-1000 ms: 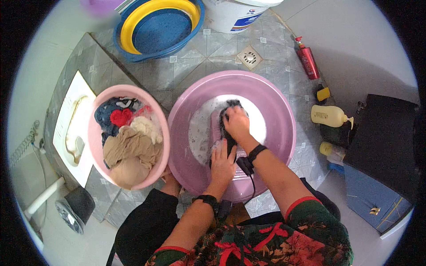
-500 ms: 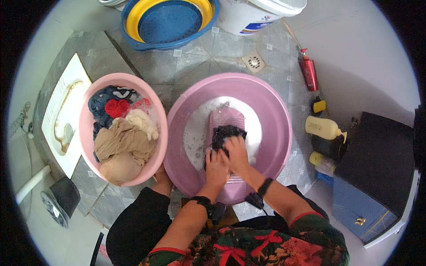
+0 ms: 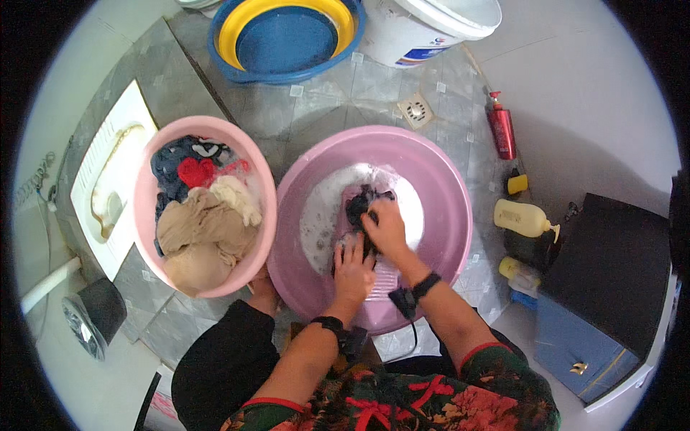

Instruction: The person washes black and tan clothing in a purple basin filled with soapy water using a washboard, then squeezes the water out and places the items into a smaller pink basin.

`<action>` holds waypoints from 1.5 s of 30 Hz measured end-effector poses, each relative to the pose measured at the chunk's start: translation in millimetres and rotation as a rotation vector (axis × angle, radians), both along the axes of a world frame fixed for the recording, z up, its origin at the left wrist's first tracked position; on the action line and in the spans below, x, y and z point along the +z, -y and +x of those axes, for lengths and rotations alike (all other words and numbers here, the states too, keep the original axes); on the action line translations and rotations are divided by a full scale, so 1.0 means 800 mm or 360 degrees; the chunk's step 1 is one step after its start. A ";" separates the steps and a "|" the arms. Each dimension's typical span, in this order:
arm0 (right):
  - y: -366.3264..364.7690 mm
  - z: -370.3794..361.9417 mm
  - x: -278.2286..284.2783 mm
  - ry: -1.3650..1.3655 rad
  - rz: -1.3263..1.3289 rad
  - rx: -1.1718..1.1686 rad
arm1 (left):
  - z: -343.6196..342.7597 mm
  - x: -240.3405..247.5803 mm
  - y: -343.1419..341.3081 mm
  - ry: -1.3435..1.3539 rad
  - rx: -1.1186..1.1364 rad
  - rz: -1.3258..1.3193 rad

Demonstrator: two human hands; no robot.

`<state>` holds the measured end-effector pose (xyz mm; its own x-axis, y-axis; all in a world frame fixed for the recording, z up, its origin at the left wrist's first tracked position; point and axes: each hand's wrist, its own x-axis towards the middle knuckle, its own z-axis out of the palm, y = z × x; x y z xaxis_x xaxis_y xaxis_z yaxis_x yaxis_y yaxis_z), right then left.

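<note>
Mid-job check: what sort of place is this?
Most likely a bathroom: there's a squat toilet at the left, a drain in the tiled floor, and a red pump bottle at the right.

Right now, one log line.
left hand: on black cloth | right hand: on black cloth | washboard: under cloth, inside sudsy purple basin | pink basin: clothes inside

A single head-worn fisheye camera looks steeply down on the purple basin (image 3: 447, 208) from above its near rim, near enough for both forearms (image 3: 310, 365) to cross that rim, yet wide enough to take in the floor (image 3: 269, 118) well beyond the basin and the wall (image 3: 575, 86) to its right.
</note>
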<state>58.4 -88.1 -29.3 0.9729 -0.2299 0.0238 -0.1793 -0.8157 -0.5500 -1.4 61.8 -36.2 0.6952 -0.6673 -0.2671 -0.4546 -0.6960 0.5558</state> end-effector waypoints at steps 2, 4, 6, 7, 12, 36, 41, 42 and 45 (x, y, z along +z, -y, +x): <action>-0.030 -0.032 0.018 -0.0197 0.0040 0.0086 | -0.002 0.002 0.001 -0.0081 0.0080 -0.0050; -0.027 -0.017 -0.004 -0.0337 -0.0130 0.0043 | 0.001 0.006 -0.003 -0.0068 0.0122 -0.0125; -0.006 0.015 -0.009 -0.0390 -0.0283 -0.0055 | -0.002 0.023 0.002 -0.0020 0.0048 -0.0074; 0.004 0.041 -0.004 -0.0370 -0.0335 -0.0101 | 0.012 0.025 0.007 0.0062 0.0040 -0.0050; 0.096 0.045 -0.082 -0.0016 -0.0424 -0.0071 | 0.009 0.030 0.011 0.0129 0.0125 -0.0231; -0.004 -0.150 0.169 0.0114 0.1817 -0.0552 | 0.046 0.100 0.007 -0.2566 0.1291 -0.1710; -0.003 -0.147 0.186 0.0055 0.2055 -0.0840 | 0.051 0.180 -0.012 -0.2369 0.1009 -0.1617; -0.010 -0.142 0.202 0.0079 0.2189 -0.0834 | 0.046 0.201 -0.010 -0.2174 0.0959 -0.1559; -0.022 -0.118 0.221 0.0328 0.1499 -0.0557 | 0.049 0.217 -0.010 -0.1896 0.0686 -0.1419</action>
